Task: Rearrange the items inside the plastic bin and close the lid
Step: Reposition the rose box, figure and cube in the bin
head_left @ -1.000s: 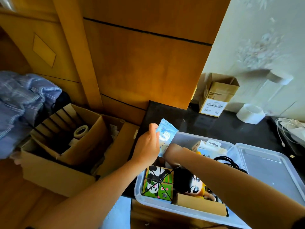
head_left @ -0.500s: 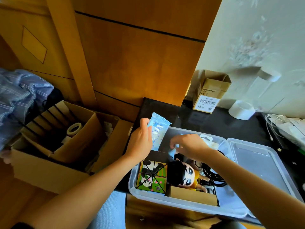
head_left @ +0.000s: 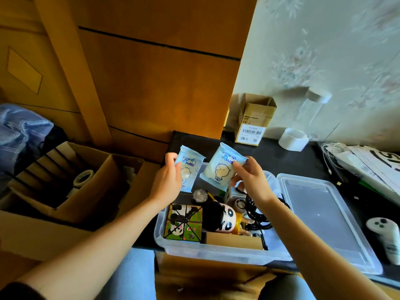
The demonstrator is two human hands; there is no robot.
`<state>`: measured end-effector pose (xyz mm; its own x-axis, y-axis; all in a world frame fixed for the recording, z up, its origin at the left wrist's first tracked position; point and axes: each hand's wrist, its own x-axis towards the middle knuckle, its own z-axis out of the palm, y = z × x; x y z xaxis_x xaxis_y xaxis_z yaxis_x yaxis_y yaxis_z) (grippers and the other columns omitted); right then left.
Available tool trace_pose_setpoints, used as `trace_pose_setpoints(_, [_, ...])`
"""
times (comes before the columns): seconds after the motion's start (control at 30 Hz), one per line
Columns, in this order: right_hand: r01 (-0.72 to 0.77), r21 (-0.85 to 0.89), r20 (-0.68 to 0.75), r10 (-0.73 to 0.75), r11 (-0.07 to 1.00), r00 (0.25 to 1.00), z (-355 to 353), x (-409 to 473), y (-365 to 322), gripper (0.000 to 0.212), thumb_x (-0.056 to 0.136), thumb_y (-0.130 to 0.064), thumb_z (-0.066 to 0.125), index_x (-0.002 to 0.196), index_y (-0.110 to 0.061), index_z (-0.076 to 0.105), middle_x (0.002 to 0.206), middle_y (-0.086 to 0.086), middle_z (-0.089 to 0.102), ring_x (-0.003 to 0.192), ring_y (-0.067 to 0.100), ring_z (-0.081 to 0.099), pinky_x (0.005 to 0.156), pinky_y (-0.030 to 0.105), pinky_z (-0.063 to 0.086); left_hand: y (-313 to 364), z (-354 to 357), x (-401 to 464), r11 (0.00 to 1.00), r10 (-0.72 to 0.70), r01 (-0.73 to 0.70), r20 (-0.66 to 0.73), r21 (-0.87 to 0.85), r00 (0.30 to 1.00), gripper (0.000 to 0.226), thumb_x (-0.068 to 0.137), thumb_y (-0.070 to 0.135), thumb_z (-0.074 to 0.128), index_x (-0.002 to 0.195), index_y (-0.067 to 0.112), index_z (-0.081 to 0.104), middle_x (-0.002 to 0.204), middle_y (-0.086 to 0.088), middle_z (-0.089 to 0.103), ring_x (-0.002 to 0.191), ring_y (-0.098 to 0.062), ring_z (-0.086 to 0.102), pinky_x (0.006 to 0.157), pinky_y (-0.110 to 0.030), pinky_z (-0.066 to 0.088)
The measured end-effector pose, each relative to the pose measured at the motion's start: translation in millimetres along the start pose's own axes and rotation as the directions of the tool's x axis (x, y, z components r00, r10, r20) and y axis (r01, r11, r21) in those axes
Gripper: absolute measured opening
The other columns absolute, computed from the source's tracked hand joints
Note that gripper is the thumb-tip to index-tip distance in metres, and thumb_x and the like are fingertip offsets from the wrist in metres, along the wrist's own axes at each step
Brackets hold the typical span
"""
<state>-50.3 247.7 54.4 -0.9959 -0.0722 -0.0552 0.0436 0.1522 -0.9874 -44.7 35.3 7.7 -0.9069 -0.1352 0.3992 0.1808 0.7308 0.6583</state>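
Observation:
A clear plastic bin (head_left: 216, 253) stands open on the black table, its clear lid (head_left: 324, 217) lying flat to its right. Inside lie a panda-print cube (head_left: 184, 224), a dark-haired doll (head_left: 225, 217), black cables (head_left: 255, 211) and a brown cardboard piece (head_left: 233, 241). My left hand (head_left: 167, 184) holds one pale blue wipes packet (head_left: 189, 168) above the bin's far left corner. My right hand (head_left: 251, 177) pinches a second, similar packet (head_left: 221, 169) beside it, above the bin.
An open cardboard box (head_left: 65, 191) with a tape roll (head_left: 83, 177) sits left of the table. A small carton (head_left: 253, 120), white tape roll (head_left: 293, 139), papers and cables (head_left: 368, 163) and a white controller (head_left: 387, 237) lie on the table around the bin.
My right hand has lifted out of the bin holding a second wipes packet and raised it beside the first. My left hand stays up with its packet.

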Motion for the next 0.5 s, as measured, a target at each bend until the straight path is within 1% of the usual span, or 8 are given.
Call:
trace_pose_setpoints(0.1, [-0.083, 0.053, -0.027, 0.085, 0.995, 0.996, 1.3, -0.5, 0.7, 0.019, 0.097, -0.026, 0.048, 0.099, -0.007, 0.047, 0.082, 0.0, 0.068, 0.05, 0.003, 0.058, 0.047, 0.018, 0.042, 5.9, -2.7, 1.4, 0.978, -0.119, 0.127, 0.059, -0.168, 0.991, 0.013, 0.101, 0.017, 0.035, 0.11, 0.008, 0.039, 0.088, 0.004, 0.058, 0.064, -0.009, 0.056, 0.041, -0.016, 0.039])
trace_pose_setpoints(0.17, [-0.12, 0.099, -0.017, 0.122, 0.988, 0.992, 3.6, 0.3, -0.9, 0.014, 0.097, -0.026, 0.048, 0.095, -0.012, 0.05, 0.083, 0.002, 0.067, 0.05, 0.004, 0.057, 0.05, 0.019, 0.044, 14.3, -4.5, 3.3, 0.926, -0.179, 0.203, 0.104, -0.317, 0.978, 0.012, 0.102, 0.016, 0.035, 0.111, 0.01, 0.039, 0.091, 0.004, 0.06, 0.072, -0.009, 0.06, 0.046, -0.012, 0.043])
trace_pose_setpoints(0.2, [-0.133, 0.116, -0.004, 0.134, 0.984, 0.991, 4.5, 0.7, -1.4, 0.012, 0.097, -0.026, 0.049, 0.094, -0.014, 0.051, 0.084, 0.003, 0.067, 0.05, 0.005, 0.056, 0.05, 0.019, 0.045, 19.8, -4.0, 3.8, 0.881, -0.203, 0.244, 0.141, -0.406, 0.969, 0.011, 0.102, 0.015, 0.035, 0.111, 0.01, 0.04, 0.093, 0.003, 0.061, 0.076, -0.01, 0.061, 0.052, -0.013, 0.046])
trace_pose_setpoints(0.27, [-0.115, 0.141, 0.005, 0.115, 0.983, 0.993, -3.8, -12.5, -5.8, 0.012, 0.097, -0.026, 0.049, 0.094, -0.014, 0.051, 0.085, 0.005, 0.065, 0.051, 0.007, 0.054, 0.051, 0.02, 0.047, 45.7, -5.0, -0.8, 0.796, -0.202, 0.298, 0.233, -0.527, 0.951, 0.013, 0.101, 0.012, 0.037, 0.111, 0.011, 0.044, 0.099, -0.003, 0.062, 0.084, -0.014, 0.062, 0.065, -0.024, 0.052])
trace_pose_setpoints(0.3, [-0.103, 0.114, 0.009, 0.102, 0.988, 0.995, -1.8, -12.7, -6.2, 0.014, 0.097, -0.026, 0.05, 0.097, -0.012, 0.051, 0.086, 0.007, 0.064, 0.051, 0.007, 0.054, 0.051, 0.02, 0.048, 49.8, -5.2, -0.4, 0.759, -0.213, 0.336, 0.275, -0.558, 0.938, 0.014, 0.101, 0.011, 0.037, 0.11, 0.013, 0.047, 0.099, -0.003, 0.062, 0.084, -0.013, 0.061, 0.066, -0.023, 0.052])
trace_pose_setpoints(0.4, [-0.078, 0.054, -0.005, 0.078, 0.996, 0.997, 5.6, -14.3, -9.1, 0.022, 0.095, -0.025, 0.052, 0.103, -0.004, 0.049, 0.086, 0.011, 0.064, 0.051, 0.009, 0.055, 0.049, 0.023, 0.052, 58.9, -5.5, -2.9, 0.644, -0.249, 0.453, 0.391, -0.616, 0.886, 0.017, 0.102, 0.018, 0.038, 0.1, 0.021, 0.054, 0.093, 0.008, 0.06, 0.078, 0.001, 0.06, 0.06, -0.012, 0.048])
trace_pose_setpoints(0.43, [-0.074, 0.037, -0.006, 0.074, 0.997, 0.997, 8.2, -14.3, -10.2, 0.024, 0.094, -0.025, 0.054, 0.104, -0.003, 0.05, 0.084, 0.01, 0.064, 0.051, 0.009, 0.056, 0.05, 0.024, 0.054, 59.2, -5.1, -4.1, 0.582, -0.266, 0.498, 0.429, -0.642, 0.863, 0.018, 0.102, 0.024, 0.038, 0.098, 0.025, 0.055, 0.092, 0.01, 0.061, 0.079, 0.002, 0.061, 0.064, -0.014, 0.05])
trace_pose_setpoints(0.5, [-0.065, -0.007, -0.008, 0.065, 0.998, 0.998, 13.7, -14.2, -10.9, 0.023, 0.092, -0.024, 0.057, 0.1, -0.003, 0.052, 0.079, 0.007, 0.065, 0.049, 0.006, 0.059, 0.051, 0.025, 0.056, 58.4, -3.7, -6.1, 0.479, -0.244, 0.576, 0.53, -0.662, 0.812, 0.022, 0.1, 0.036, 0.039, 0.11, 0.024, 0.055, 0.104, 0.002, 0.066, 0.095, -0.008, 0.065, 0.083, -0.029, 0.053])
